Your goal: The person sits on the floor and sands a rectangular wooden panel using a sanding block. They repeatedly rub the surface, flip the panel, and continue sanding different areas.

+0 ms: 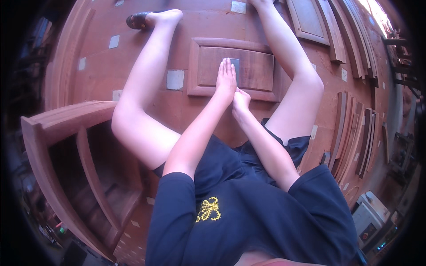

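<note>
A framed wooden panel (256,73), reddish brown with a raised middle, lies between my legs. On its middle is a thin, flat grey piece (236,66), partly hidden under my left hand (226,80). The left fingers are stretched out close together and lie flat over it. Just beside the left wrist, my right hand (241,99) is closed at the panel's near edge. What its fingers hold, if anything, is hidden.
A curved wooden furniture frame (84,162) stands at my left thigh. Stacked wooden boards (350,137) and another panel (310,20) lie on the right. A sandal (138,21) is on my left foot. A pale box (370,215) sits at lower right.
</note>
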Action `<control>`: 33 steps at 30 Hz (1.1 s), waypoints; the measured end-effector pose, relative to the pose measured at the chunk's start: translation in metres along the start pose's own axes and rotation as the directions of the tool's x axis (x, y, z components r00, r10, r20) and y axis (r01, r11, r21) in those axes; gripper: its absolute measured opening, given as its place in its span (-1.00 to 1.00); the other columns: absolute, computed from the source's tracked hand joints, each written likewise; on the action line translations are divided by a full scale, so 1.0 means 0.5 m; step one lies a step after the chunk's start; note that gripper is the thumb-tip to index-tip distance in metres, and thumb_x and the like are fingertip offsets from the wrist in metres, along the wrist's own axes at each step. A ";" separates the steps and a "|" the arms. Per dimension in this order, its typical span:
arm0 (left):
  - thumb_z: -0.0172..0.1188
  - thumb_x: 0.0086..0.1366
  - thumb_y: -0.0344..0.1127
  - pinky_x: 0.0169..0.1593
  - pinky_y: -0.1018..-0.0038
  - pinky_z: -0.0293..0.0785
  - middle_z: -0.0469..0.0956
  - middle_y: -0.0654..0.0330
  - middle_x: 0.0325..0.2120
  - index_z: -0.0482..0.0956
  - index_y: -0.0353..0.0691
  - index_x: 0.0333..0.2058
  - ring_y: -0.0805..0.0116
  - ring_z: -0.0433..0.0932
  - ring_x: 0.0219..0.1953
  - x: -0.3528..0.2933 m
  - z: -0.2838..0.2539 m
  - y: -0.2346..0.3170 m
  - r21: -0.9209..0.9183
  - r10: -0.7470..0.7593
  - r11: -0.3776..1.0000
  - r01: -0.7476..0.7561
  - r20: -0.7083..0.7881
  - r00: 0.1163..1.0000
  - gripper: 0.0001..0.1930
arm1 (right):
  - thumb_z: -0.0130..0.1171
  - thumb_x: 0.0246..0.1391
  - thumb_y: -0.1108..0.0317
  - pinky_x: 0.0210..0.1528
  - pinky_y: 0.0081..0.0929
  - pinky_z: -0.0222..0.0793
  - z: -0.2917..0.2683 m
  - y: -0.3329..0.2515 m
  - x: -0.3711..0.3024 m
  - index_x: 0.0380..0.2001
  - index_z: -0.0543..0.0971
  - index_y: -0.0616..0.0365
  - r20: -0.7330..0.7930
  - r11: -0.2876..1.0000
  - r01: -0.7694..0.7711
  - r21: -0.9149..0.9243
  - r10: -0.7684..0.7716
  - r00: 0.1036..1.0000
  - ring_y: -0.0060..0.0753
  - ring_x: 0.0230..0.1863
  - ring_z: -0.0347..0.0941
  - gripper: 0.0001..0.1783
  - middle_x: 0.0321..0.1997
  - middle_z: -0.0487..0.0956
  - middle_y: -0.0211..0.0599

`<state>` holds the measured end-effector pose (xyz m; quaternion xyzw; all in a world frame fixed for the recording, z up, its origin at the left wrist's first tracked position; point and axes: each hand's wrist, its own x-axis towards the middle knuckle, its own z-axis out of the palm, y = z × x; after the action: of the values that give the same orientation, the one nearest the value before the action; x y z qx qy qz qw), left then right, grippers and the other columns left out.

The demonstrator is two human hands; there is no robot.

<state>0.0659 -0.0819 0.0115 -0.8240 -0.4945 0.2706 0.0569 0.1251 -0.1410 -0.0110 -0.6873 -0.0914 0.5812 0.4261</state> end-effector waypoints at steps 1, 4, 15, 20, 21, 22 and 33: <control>-0.03 0.32 -0.01 0.44 0.03 -0.42 -0.14 -0.34 0.36 -0.08 -0.58 0.31 -0.14 -0.19 0.44 -0.015 -0.004 0.004 -0.076 0.012 0.997 -0.011 0.014 1.000 -0.16 | -0.07 0.34 0.36 -0.40 -0.59 0.29 -0.004 -0.020 -0.037 -0.30 0.64 0.33 0.008 0.999 0.039 0.031 -0.039 0.999 -0.70 -0.45 0.37 -0.68 -0.46 0.57 -0.42; -0.04 0.30 -0.09 0.44 0.03 -0.33 -0.13 -0.50 0.30 -0.06 -0.68 0.27 -0.27 -0.17 0.41 -0.104 -0.045 0.012 -0.295 0.212 0.938 -0.180 0.077 0.974 -0.20 | -0.03 0.32 0.39 -0.36 -0.58 0.32 -0.078 0.022 -0.075 -0.33 0.65 0.34 -0.078 0.981 0.004 -0.195 -0.019 0.997 -0.66 -0.42 0.39 -0.70 -0.43 0.59 -0.40; 0.04 0.25 -0.09 0.44 0.05 -0.29 -0.08 -0.48 0.30 -0.05 -0.66 0.28 -0.26 -0.11 0.41 -0.114 -0.056 -0.004 -0.289 0.228 0.940 -0.182 0.135 0.964 -0.16 | -0.01 0.30 0.37 -0.30 -0.63 0.33 -0.081 0.021 -0.076 -0.27 0.62 0.36 0.013 0.978 -0.157 -0.140 0.160 0.987 -0.63 -0.35 0.46 -0.72 -0.30 0.63 -0.36; 0.23 0.12 -0.14 0.43 0.06 -0.18 0.00 -0.47 0.28 0.02 -0.67 0.25 -0.26 -0.02 0.38 -0.064 0.014 0.011 -0.319 0.079 0.941 -0.112 -0.114 0.990 -0.10 | 0.02 0.22 0.38 -0.32 -0.55 0.38 -0.058 0.019 -0.042 -0.31 0.64 0.28 0.043 0.988 -0.021 -0.153 0.028 0.999 -0.58 -0.37 0.51 -0.76 -0.31 0.63 -0.33; 0.28 0.07 -0.17 0.43 0.08 -0.14 0.02 -0.48 0.27 0.04 -0.68 0.23 -0.25 -0.01 0.38 -0.072 -0.024 -0.024 -0.403 0.177 0.897 -0.183 -0.054 0.983 -0.08 | 0.02 0.22 0.34 -0.29 -0.51 0.43 -0.063 -0.004 -0.053 -0.26 0.63 0.27 0.075 0.994 -0.055 -0.095 0.062 0.995 -0.51 -0.33 0.55 -0.75 -0.30 0.64 -0.29; 0.33 0.01 -0.19 0.43 0.11 -0.11 0.04 -0.48 0.26 0.06 -0.70 0.22 -0.24 0.01 0.37 -0.082 -0.051 -0.058 -0.487 0.269 0.841 -0.235 0.001 0.963 -0.06 | 0.03 0.22 0.31 -0.26 -0.48 0.47 -0.060 -0.044 -0.075 -0.21 0.61 0.26 0.118 0.995 -0.088 -0.040 0.092 0.989 -0.44 -0.30 0.58 -0.73 -0.29 0.64 -0.26; 0.10 0.30 -0.46 0.03 0.43 0.50 0.63 0.04 -0.17 0.55 -0.34 -0.01 0.37 0.58 -0.07 -0.083 -0.067 -0.148 -0.980 0.095 -0.008 -0.200 -0.200 0.975 -0.71 | -0.08 0.30 0.12 -0.27 -0.40 0.53 -0.062 -0.185 -0.066 -0.23 0.52 0.28 0.298 0.969 0.092 0.227 -0.159 0.941 -0.29 -0.37 0.61 -0.61 -0.36 0.66 -0.07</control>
<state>0.0097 -0.0736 0.0827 -0.6815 -0.4493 -0.1817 -0.5484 0.1765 -0.1190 0.0757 -0.5300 -0.1398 0.6609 0.5127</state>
